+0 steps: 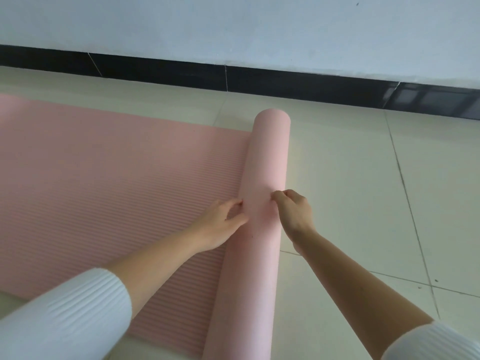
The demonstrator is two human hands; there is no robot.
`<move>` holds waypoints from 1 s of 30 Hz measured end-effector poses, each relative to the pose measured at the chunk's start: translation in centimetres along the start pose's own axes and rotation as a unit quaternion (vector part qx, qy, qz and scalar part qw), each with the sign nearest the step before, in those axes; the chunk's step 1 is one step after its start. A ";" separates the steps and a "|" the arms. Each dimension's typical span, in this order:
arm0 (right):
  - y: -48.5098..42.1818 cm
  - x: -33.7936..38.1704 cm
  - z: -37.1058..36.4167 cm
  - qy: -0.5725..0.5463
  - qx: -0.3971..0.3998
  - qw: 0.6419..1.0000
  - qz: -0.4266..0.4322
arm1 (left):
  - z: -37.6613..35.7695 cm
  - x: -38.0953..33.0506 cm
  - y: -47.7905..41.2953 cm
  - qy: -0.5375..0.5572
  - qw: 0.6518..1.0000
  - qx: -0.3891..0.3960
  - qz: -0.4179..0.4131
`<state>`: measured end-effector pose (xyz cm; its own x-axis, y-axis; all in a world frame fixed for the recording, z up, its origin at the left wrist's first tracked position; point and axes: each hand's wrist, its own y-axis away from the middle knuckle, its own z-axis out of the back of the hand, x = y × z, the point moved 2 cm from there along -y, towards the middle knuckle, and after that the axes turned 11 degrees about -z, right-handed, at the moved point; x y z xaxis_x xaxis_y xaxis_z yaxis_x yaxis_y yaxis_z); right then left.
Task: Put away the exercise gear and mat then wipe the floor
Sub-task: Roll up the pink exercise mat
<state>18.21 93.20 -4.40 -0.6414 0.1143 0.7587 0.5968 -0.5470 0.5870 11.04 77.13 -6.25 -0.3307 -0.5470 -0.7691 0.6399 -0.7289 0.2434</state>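
Head view: left hand (224, 216) and right hand (293, 209), fingers curled and seemingly gripping the half-rolled pink mat (265, 162), should roll it tight, with edges square.

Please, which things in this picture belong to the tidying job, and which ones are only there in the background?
Belong to the job:
- pink mat, partly rolled
- left hand and right hand, both holding the roll with curled fingers
- tiled floor, to be wiped afterwards

Only there:
- black skirting
- white wall
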 end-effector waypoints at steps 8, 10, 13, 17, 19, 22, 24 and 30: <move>0.4 3.3 -5.2 -0.139 0.089 0.986 -0.035 | 4.4 3.2 1.6 0.119 0.991 -0.001 0.065; -0.4 3.1 -5.6 -0.182 0.087 0.978 -0.059 | 5.6 5.3 2.0 0.133 0.987 -0.064 0.067; -1.0 1.9 -7.1 0.036 0.027 0.996 -0.072 | 6.8 8.0 3.1 0.114 0.983 -0.141 0.031; -0.5 2.0 -10.6 0.149 -0.016 0.988 0.031 | 8.3 9.8 4.4 0.141 0.967 -0.207 0.052; -0.5 2.7 -11.5 0.077 0.025 0.996 0.043 | 9.4 10.4 5.0 0.201 0.953 -0.193 0.121; -0.6 2.8 -12.8 -0.075 0.120 0.990 0.009 | 10.6 10.6 6.0 0.232 0.954 -0.100 0.162; -1.0 2.1 -13.4 -0.067 0.100 0.993 -0.009 | 10.9 10.6 6.4 0.229 0.959 -0.057 0.157; -1.3 -0.2 -14.7 -0.031 0.233 0.961 -0.143 | 10.7 10.8 6.1 0.247 0.952 -0.112 0.143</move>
<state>10.48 81.68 -9.47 -0.7907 0.2615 0.5535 0.5599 -0.0566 0.8266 3.97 62.35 -6.79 0.2100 -0.4098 -0.8877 0.8047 -0.4433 0.3950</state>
